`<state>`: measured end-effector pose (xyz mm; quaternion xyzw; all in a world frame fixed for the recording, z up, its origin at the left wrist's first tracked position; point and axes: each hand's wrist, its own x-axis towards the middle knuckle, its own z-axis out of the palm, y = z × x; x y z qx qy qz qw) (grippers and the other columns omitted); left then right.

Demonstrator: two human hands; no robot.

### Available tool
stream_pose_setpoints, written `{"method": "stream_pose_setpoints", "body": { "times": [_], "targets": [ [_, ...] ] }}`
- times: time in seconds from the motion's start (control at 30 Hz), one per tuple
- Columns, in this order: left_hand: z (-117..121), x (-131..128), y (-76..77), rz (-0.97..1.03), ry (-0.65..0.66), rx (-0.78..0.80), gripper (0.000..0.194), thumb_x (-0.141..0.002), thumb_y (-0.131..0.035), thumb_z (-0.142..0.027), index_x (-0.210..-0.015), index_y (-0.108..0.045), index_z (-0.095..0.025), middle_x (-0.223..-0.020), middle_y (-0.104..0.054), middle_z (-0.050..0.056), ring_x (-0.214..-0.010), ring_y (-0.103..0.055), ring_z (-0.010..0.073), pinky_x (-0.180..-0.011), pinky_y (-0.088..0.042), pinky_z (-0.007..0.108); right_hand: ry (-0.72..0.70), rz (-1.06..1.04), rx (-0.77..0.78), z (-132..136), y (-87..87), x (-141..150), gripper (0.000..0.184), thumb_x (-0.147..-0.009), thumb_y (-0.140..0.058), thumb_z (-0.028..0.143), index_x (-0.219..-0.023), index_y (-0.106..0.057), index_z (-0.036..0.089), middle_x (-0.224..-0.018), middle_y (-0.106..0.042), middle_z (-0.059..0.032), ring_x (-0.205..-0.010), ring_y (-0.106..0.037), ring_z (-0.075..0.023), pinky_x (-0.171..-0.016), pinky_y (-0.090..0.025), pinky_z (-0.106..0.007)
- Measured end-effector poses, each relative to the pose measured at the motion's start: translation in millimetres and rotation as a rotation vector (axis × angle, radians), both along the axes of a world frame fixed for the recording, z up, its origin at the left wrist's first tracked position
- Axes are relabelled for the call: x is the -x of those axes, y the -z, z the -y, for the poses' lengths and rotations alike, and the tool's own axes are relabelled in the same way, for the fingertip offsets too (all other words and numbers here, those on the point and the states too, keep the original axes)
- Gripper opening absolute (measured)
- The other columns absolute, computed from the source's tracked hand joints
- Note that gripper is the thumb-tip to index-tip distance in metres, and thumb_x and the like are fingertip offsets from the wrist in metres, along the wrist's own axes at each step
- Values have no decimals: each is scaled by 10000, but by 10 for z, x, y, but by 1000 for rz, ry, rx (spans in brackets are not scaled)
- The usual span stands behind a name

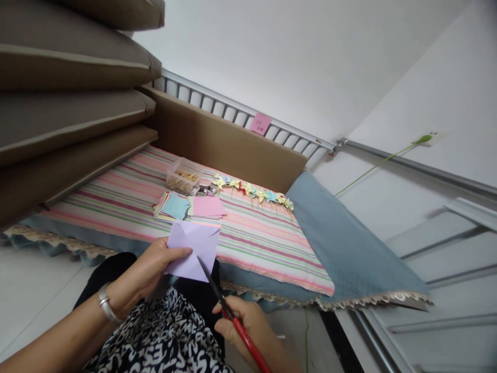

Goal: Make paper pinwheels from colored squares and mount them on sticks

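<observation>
My left hand [157, 264] pinches a square of light purple paper [194, 241] by its left edge, thumb on top. Slits run inward from the paper's upper corners. In my right hand [248, 326] is a pair of red-handled scissors [246, 336], their dark blades reaching the lower right part of the sheet. The fingers wrap round the handles, and the far ends of these are cut off by the frame. Beyond the sheet lie a stack of cut paper with a blue piece on top [175, 206] and a stack of pink squares [208, 206].
A clear plastic box [182, 176] of thin sticks stands behind the stacks. Several small paper pinwheels [254, 191] lie in a row on the striped cloth [264, 243]. A brown board [229, 142] closes the back, and thick folded brown cushions [73, 114] rise at left.
</observation>
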<state>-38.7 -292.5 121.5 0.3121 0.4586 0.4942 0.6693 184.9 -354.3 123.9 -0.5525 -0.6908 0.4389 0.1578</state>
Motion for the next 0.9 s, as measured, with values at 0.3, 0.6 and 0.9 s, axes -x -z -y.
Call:
{"method": "stream_pose_setpoints", "body": {
  "times": [0.3, 0.6, 0.9],
  "targets": [
    [-1, 1, 2, -15, 5, -16, 208, -594, -757, -222, -756, -711, -101, -684, -733, 66, -563, -623, 166, -543, -463, 234, 34, -35, 50, 9, 26, -10, 205, -751, -624, 339, -861, -667, 172, -559, -417, 55, -525, -356, -97, -504, -281, -216],
    [-56, 21, -33, -81, -24, -11, 252, -570, -760, -251, -757, -703, -93, -666, -726, 76, -544, -619, 177, -515, -449, 239, -42, 108, -69, 27, -4, -67, 195, -768, -597, 268, -949, -643, 217, -622, -534, 36, -566, -478, -121, -546, -354, -217],
    [-54, 36, 1, -220, 205, -15, 168, -562, -734, -218, -697, -724, -119, -683, -737, 87, -564, -636, 197, -538, -445, 247, 56, -53, -306, -237, -7, -350, 425, -761, -565, 150, -1174, -493, 225, -1100, -603, -68, -1012, -570, -216, -886, -428, -339]
  ]
}}
